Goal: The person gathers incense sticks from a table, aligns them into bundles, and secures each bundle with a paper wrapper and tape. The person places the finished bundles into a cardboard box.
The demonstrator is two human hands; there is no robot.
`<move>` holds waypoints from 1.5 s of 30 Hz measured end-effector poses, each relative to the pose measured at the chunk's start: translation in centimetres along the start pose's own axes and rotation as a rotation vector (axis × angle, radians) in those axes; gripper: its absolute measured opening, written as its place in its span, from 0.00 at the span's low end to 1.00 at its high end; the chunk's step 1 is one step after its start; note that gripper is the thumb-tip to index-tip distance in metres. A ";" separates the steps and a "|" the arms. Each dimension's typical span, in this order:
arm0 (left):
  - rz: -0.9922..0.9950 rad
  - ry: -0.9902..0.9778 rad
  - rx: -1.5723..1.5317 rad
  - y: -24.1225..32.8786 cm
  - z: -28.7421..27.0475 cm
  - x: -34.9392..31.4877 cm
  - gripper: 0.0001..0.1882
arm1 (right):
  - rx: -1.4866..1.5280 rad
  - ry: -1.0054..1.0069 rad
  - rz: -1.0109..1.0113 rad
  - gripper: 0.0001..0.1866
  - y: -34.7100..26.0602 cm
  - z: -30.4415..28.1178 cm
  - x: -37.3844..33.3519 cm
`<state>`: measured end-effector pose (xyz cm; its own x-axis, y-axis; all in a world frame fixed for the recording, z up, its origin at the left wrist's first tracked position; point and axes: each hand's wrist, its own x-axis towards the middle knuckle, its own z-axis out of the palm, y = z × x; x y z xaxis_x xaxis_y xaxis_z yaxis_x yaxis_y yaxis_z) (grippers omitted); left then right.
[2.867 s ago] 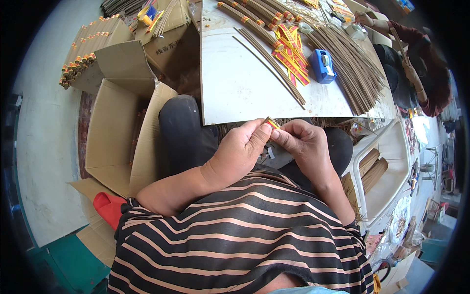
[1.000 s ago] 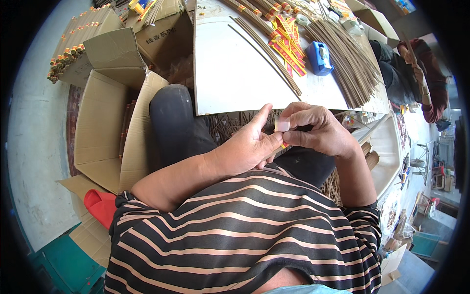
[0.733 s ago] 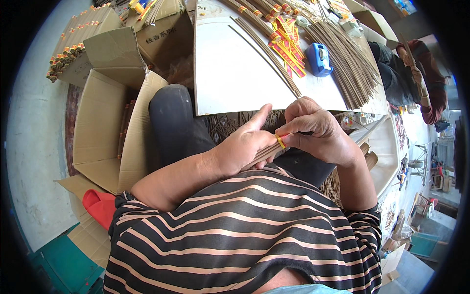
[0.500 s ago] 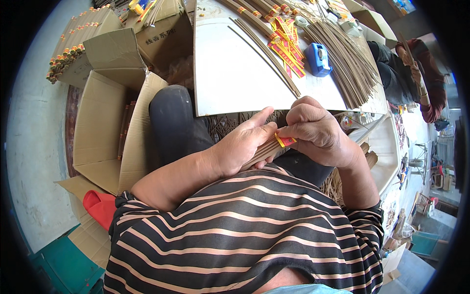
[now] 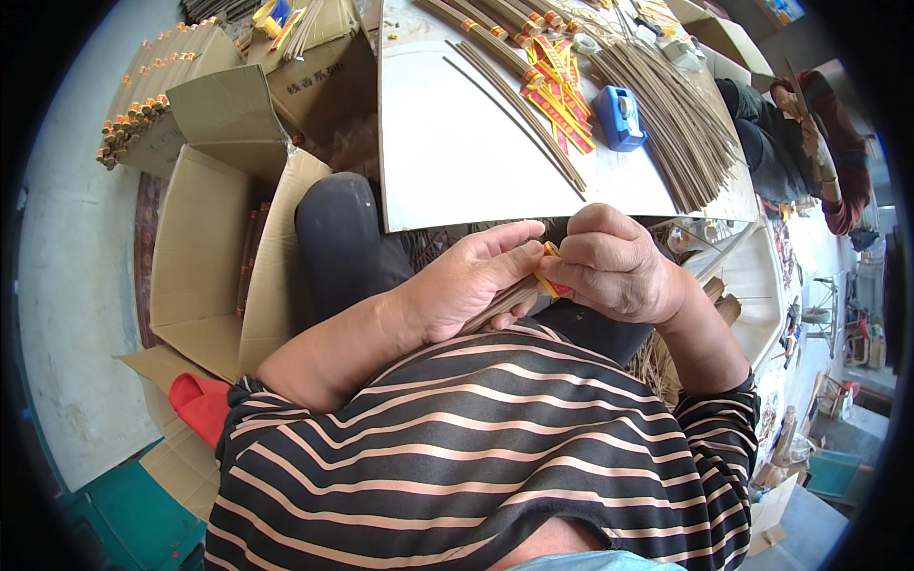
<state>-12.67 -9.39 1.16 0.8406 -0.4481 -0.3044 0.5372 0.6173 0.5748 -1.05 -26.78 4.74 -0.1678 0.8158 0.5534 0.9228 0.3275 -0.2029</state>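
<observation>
Close to my body, over my lap, my left hand (image 5: 471,278) is wrapped round a bundle of brown incense sticks (image 5: 497,305). My right hand (image 5: 621,265) pinches a red and yellow paper band (image 5: 554,285) that curves round the bundle's end, its fingertips nearly touching my left thumb. The band's far side is hidden by my fingers. On the white table (image 5: 447,143) ahead lie a few thin loose incense sticks (image 5: 519,119), a pile of red and yellow paper bands (image 5: 564,105) and a blue tape dispenser (image 5: 619,119).
A large fan of loose incense sticks (image 5: 671,128) covers the table's right side; banded bundles (image 5: 490,38) lie at its far edge. An open cardboard box (image 5: 195,257) stands at my left, with stacked bundles (image 5: 167,86) beyond. A co-worker (image 5: 828,152) holds sticks at far right.
My right hand has turned and moved slightly nearer my left hand. The paper band, which lay flatter across the sticks, now curves round the bundle's end. My left hand keeps its hold.
</observation>
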 end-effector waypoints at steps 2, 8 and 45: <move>0.032 0.011 0.011 0.0 0.2 0.1 0.25 | -0.064 0.031 -0.009 0.18 -0.1 0.2 -0.2; 0.130 0.226 0.212 0.6 1.2 -1.0 0.32 | 0.032 0.246 0.218 0.22 -2.8 0.1 -0.6; 0.089 -0.130 0.129 0.8 0.0 0.3 0.19 | 0.675 0.537 0.712 0.21 -1.5 5.5 -2.5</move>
<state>-11.96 -9.06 1.50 0.8640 -0.4801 -0.1518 0.4403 0.5742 0.6902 -3.97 -26.72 -0.80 0.6460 0.6618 0.3805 0.3442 0.1924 -0.9190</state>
